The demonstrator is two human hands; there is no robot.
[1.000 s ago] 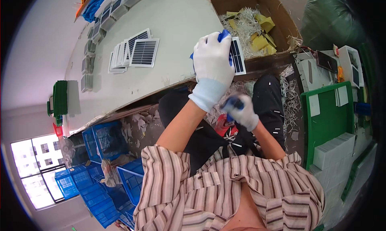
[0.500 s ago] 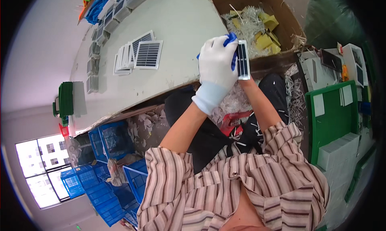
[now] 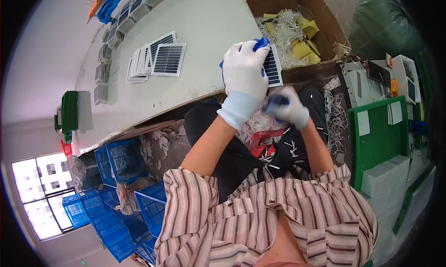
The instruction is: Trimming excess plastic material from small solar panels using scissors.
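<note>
The cardboard box (image 3: 320, 11) holds shredded strips (image 3: 284, 31) and yellow pieces (image 3: 304, 49); just beside it, the left hand (image 3: 245, 68) pinches a gridded panel (image 3: 274, 68) at the counter's (image 3: 204, 39) edge; the right hand (image 3: 289, 109) is blurred nearer the body, its grip impossible to tell; bare counter separates the left hand from fanned panels (image 3: 168, 59); a green tray (image 3: 377, 139) bears white sheets (image 3: 395, 113), any writing unreadable.

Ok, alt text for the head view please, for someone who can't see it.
A gloved left hand holds a dark, white-edged panel by a pale table, the blurred right hand nearby. Similar panels overlap on the table, and a cardboard box beside it holds shreds.
</note>
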